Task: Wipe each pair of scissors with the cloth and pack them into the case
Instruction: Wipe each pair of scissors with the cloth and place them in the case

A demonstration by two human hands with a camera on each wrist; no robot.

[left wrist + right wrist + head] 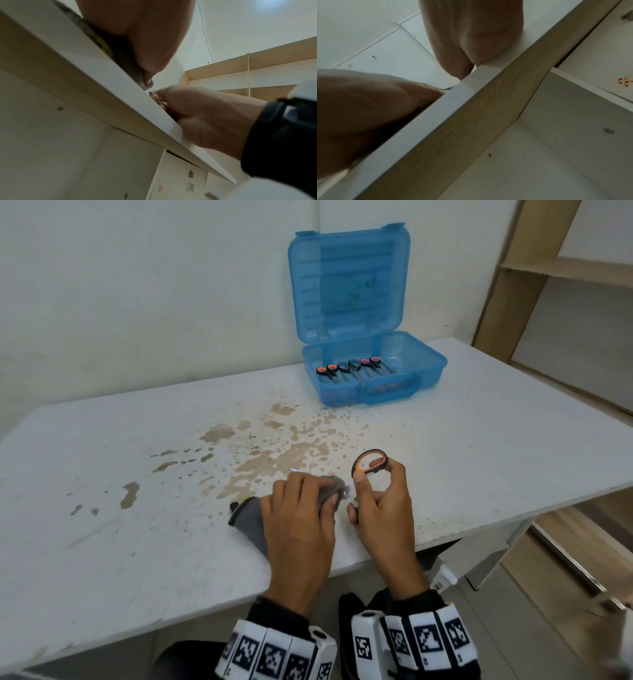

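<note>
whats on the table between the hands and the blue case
In the head view, only tabletop with brown stains lies between the hands and the open blue case; no object sits there.

A translucent blue case [373, 378] is seen on a white desk [102, 474] mottled with brown stains. Inside it, black scissors [354, 369] are ringed in orange, grey-blue and pink. Another pair of scissors [370, 462] shows a black handle lined with orange. The cloth [253, 517] is grey, edged in black with a yellow touch. Black-and-white square patterns are worn on wristbands [424, 642].
</note>
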